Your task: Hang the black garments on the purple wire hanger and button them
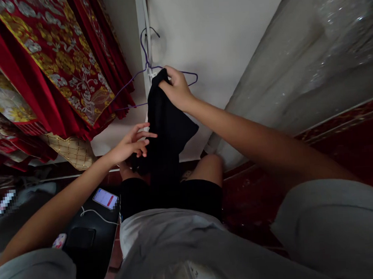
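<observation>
A black piece of clothing (168, 119) hangs down in front of me; its exact kind does not show. My right hand (179, 89) grips its bunched top edge, thumb on the near side and fingers partly hidden by the cloth. Just behind it is a purple wire hanger (192, 76), hooked near a white upright pole (146, 15). The cloth covers part of the hanger, so I cannot tell whether the two are joined. My left hand (134, 142) is open at the cloth's left edge, fingers spread; whether the fingertips touch it is unclear.
Red embroidered garments (58, 59) hang at the upper left. Large plastic-wrapped material (283, 66) leans along the right wall. At the lower left, a black seat (96, 263) bears a lit phone (106, 198), a white cable (99, 214) and a dark flat object (81, 237).
</observation>
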Demonstrator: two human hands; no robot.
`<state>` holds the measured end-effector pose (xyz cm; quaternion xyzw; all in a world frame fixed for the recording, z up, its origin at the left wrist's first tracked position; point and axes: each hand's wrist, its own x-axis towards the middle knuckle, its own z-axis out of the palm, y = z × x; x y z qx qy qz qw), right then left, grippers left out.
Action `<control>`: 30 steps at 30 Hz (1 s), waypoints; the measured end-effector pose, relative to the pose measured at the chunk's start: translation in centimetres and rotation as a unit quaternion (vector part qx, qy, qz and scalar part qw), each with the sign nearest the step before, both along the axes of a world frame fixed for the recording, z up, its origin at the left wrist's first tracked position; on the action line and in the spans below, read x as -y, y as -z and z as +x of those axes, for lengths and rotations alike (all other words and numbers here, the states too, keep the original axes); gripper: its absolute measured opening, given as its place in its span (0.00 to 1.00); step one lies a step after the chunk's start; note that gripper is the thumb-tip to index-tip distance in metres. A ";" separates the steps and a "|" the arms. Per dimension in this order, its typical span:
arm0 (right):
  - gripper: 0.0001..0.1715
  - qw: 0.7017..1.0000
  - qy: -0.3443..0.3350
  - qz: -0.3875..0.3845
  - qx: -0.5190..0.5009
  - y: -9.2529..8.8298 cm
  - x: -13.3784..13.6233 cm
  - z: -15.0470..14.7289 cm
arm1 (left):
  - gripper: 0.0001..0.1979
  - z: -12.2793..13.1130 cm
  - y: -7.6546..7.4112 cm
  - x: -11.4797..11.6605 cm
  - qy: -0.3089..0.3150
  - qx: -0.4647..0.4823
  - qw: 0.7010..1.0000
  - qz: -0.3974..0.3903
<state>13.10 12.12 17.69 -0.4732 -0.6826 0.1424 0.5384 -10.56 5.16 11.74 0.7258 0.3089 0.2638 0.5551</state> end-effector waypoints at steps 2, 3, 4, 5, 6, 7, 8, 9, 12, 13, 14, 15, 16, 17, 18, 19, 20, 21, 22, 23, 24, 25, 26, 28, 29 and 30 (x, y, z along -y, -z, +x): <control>0.05 0.999 -0.023 -0.007 0.023 -0.2 0.7 0.0 | 0.39 0.7 0.9 0.0 -0.002 -0.004 1.000 0.030; 0.06 0.998 -0.038 -0.012 0.038 -0.4 1.1 -0.1 | 0.40 1.0 1.4 -0.3 -0.025 -0.004 0.998 0.051; 0.06 0.997 -0.054 -0.015 0.051 -0.6 1.6 -0.2 | 0.41 1.3 1.9 -0.7 -0.055 -0.005 0.996 0.071; 0.07 0.996 -0.069 -0.015 0.063 -0.8 2.0 -0.3 | 0.42 1.6 2.4 -1.3 -0.085 -0.008 0.992 0.090; 0.08 0.994 -0.083 -0.011 0.070 -1.0 2.4 -0.4 | 0.43 1.8 2.8 -2.0 -0.107 -0.008 0.989 0.106; 0.08 0.993 -0.093 -0.006 0.074 -1.2 2.8 -0.4 | 0.44 2.1 3.1 -2.6 -0.117 -0.008 0.986 0.120; 0.08 0.992 -0.098 0.001 0.074 -1.4 3.0 -0.3 | 0.45 2.3 3.3 -3.1 -0.116 -0.009 0.985 0.131; 0.08 0.993 -0.096 0.005 0.072 -1.6 3.1 -0.1 | 0.43 2.5 3.5 -3.5 -0.105 -0.013 0.985 0.136; 0.09 0.995 -0.049 -0.007 0.082 -2.0 3.0 1.1 | 0.30 2.7 3.5 -3.9 -0.042 -0.065 0.988 0.130; 0.10 0.995 -0.027 -0.018 0.092 -1.9 2.7 1.8 | 0.25 2.6 3.5 -3.8 -0.019 -0.102 0.986 0.129; 0.12 0.994 -0.005 -0.028 0.104 -1.8 2.3 2.5 | 0.21 2.3 3.5 -3.6 0.002 -0.148 0.981 0.128; 0.13 0.992 0.014 -0.038 0.117 -1.5 1.9 3.2 | 0.19 1.9 3.5 -3.4 0.023 -0.199 0.972 0.123; 0.14 0.990 0.027 -0.047 0.129 -1.2 1.2 3.9 | 0.18 1.4 3.4 -3.2 0.043 -0.248 0.961 0.112; 0.15 0.988 0.036 -0.055 0.140 -0.7 0.5 4.6 | 0.17 0.9 3.3 -3.0 0.059 -0.287 0.952 0.093; 0.15 0.986 0.040 -0.062 0.150 0.0 -0.4 5.2 | 0.15 0.3 3.1 -2.9 0.070 -0.316 0.944 0.067; 0.16 0.984 0.041 -0.068 0.158 0.7 -1.4 5.5 | 0.14 -0.2 2.7 -2.8 0.074 -0.339 0.937 0.041; 0.16 0.983 0.038 -0.073 0.163 1.6 -2.5 5.7 | 0.14 -0.7 2.2 -2.6 0.070 -0.358 0.931 0.027; 0.16 0.983 0.036 -0.076 0.163 2.5 -3.7 5.7 | 0.14 -1.0 1.6 -2.5 0.058 -0.380 0.923 0.029; 0.16 0.983 0.035 -0.081 0.161 3.4 -4.7 5.5 | 0.15 -1.3 0.8 -2.5 0.042 -0.406 0.912 0.048; 0.16 0.983 0.039 -0.089 0.156 4.4 -5.7 5.1 | 0.17 -1.6 0.0 -2.4 0.028 -0.434 0.897 0.079; 0.16 0.982 0.047 -0.102 0.151 5.2 -6.5 4.6 | 0.19 -1.8 -0.8 -2.3 0.017 -0.461 0.880 0.114; 0.16 0.980 0.059 -0.117 0.149 6.0 -7.0 4.1 | 0.19 -2.0 -1.7 -2.3 0.013 -0.483 0.863 0.149; 0.16 0.977 0.075 -0.134 0.149 6.6 -7.3 3.7 | 0.20 -2.3 -2.4 -2.3 0.011 -0.500 0.847 0.177; 0.16 0.969 0.115 -0.158 0.154 7.3 -7.3 3.4 | 0.20 -3.2 -3.6 -2.7 -0.007 -0.527 0.822 0.217; 0.16 0.965 0.134 -0.163 0.156 7.4 -7.0 3.6 | 0.19 -3.8 -3.9 -3.0 -0.023 -0.537 0.811 0.233; 0.16 0.962 0.151 -0.165 0.155 7.4 -6.6 4.0 | 0.18 -4.5 -4.1 -3.4 -0.040 -0.546 0.800 0.246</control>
